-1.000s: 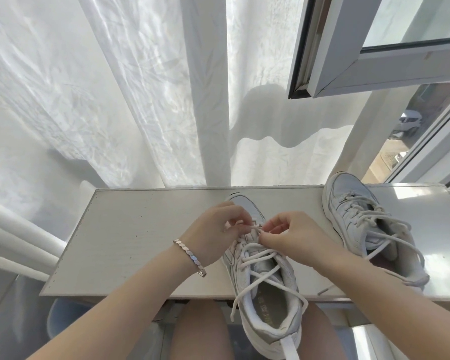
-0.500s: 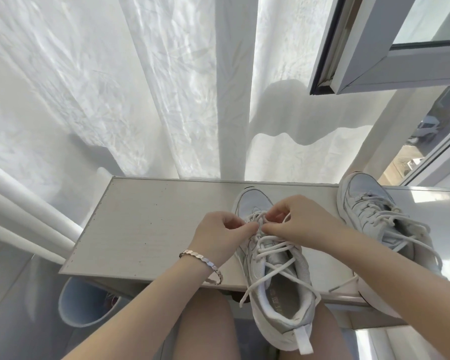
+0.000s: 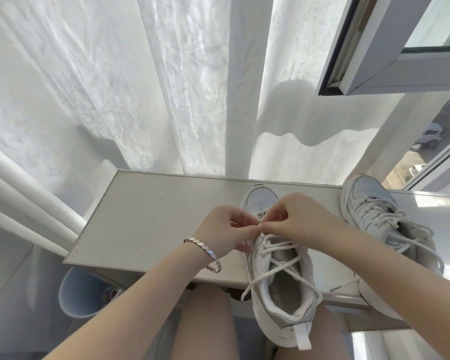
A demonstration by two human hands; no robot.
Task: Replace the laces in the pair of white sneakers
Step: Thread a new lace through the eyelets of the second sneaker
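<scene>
Sneaker [image 3: 278, 289] heel overhangs desk [image 3: 146, 224] near edge; other sneaker [image 3: 374, 219] beside, rightward. Left hand [image 3: 224, 229], right hand [image 3: 299, 219] pinch lace [image 3: 281, 241] (loose, crossed).

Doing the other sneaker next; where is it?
Head view: the other sneaker lies at the right end of the shelf, right of the near sneaker.

Pale grey rectangular laminate tabletop [image 3: 146, 224], small dark specks on the surface. Two items on it: white lace-up sneaker [image 3: 286, 302] right of centre, toe far, heel overhanging the near edge; second white sneaker [image 3: 369, 211] further right, same orientation, heel also overhanging. Loose white lace end [image 3: 346, 283] lies on the top between them.
</scene>
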